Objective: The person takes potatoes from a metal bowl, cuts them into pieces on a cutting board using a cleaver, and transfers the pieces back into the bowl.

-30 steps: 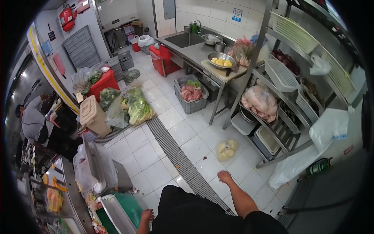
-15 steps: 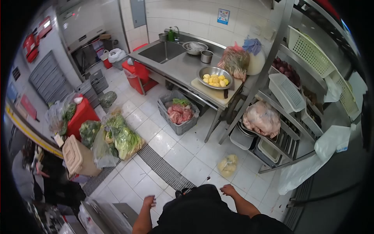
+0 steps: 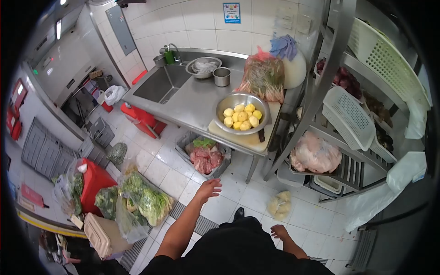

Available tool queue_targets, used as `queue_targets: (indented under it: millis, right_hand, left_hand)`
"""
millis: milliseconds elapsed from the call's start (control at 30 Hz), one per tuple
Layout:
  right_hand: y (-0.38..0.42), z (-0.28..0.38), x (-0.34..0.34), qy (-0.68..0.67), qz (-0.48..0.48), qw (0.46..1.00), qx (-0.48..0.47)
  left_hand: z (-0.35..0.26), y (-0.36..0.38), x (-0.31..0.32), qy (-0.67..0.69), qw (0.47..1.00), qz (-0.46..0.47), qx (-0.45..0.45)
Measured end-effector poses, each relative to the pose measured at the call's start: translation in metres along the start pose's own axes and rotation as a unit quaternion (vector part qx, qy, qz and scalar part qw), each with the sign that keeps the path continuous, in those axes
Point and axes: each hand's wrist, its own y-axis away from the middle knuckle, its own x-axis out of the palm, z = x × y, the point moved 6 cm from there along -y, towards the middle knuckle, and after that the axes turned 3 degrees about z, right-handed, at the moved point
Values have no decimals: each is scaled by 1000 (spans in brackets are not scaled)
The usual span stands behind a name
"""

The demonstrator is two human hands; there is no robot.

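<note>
My left hand (image 3: 209, 190) reaches forward with its fingers loosely spread and holds nothing. It appears just in front of the grey crate (image 3: 185, 161) of raw meat (image 3: 206, 159), apart from it. My right hand (image 3: 277, 231) hangs low at my side, fingers slightly bent and apart, with nothing in it. Nearest to it on the floor lies a plastic bag of pale yellowish pieces (image 3: 279, 205). Ahead, a metal bowl (image 3: 220, 106) of peeled potatoes (image 3: 241, 117) rests on a cutting board (image 3: 224, 135) at the counter's near corner. A dark-handled knife (image 3: 261, 135) is partly hidden beside the bowl.
The steel counter (image 3: 192, 105) carries a sink (image 3: 158, 85), a metal pot (image 3: 222, 77) and bagged greens (image 3: 261, 78). A metal rack (image 3: 300, 114) with baskets stands right. Bagged vegetables (image 3: 151, 197), a red container (image 3: 96, 183) and a beige bin (image 3: 103, 236) stand left.
I have come closer to the counter, which looks larger now. My left hand has risen and reached forward; my right hand stays low. The view has turned.
</note>
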Motion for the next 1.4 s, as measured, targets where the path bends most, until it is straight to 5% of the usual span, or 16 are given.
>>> queue_targets:
  millis: [67, 100, 200, 400, 667, 733, 900, 1100, 1200, 1267, 1333, 1367, 1400]
  right_hand:
    - [-79, 18, -14, 84, 34, 987, -136]
    - [-67, 57, -16, 8, -34, 997, -70]
    - [-47, 174, -16, -17, -70, 994, -79]
    - [-50, 270, -29, -56, -109, 974, -191]
    - [-6, 297, 28, -117, -217, 956, -160]
    - [-1, 295, 43, -129, -235, 954, -135]
    - [8, 307, 70, -177, -294, 919, -192]
    - [12, 396, 53, -166, -397, 857, -283]
    - [2, 463, 40, -56, -467, 809, -353]
    - [-3, 511, 36, 2, -471, 815, -338]
    - [-15, 545, 35, 64, -473, 816, -325]
    - [-18, 564, 36, 155, -502, 788, -322]
    - [-21, 579, 36, 243, -528, 750, -316]
  left_hand:
    - [-40, -38, 6, 32, 999, 30, 28]
    - [-61, -58, 5, 62, 996, 31, 50]
    - [-128, -101, 2, 67, 997, -6, 46]
    - [-229, -180, -3, 156, 979, -62, 117]
    - [-275, -276, -30, 46, 989, -51, 134]
    - [-281, -282, -57, 86, 987, -5, 136]
    - [-305, -276, -189, 48, 984, -129, 114]
    - [-315, -258, -280, 89, 947, -272, 144]
    - [-273, -273, -296, 204, 947, -224, 109]
    - [-282, -233, -270, 154, 967, -197, 50]
    - [-305, -220, -296, -103, 879, -398, 240]
    - [-325, -195, -295, -307, 739, -530, 280]
    - [-345, -183, -292, -302, 737, -536, 280]
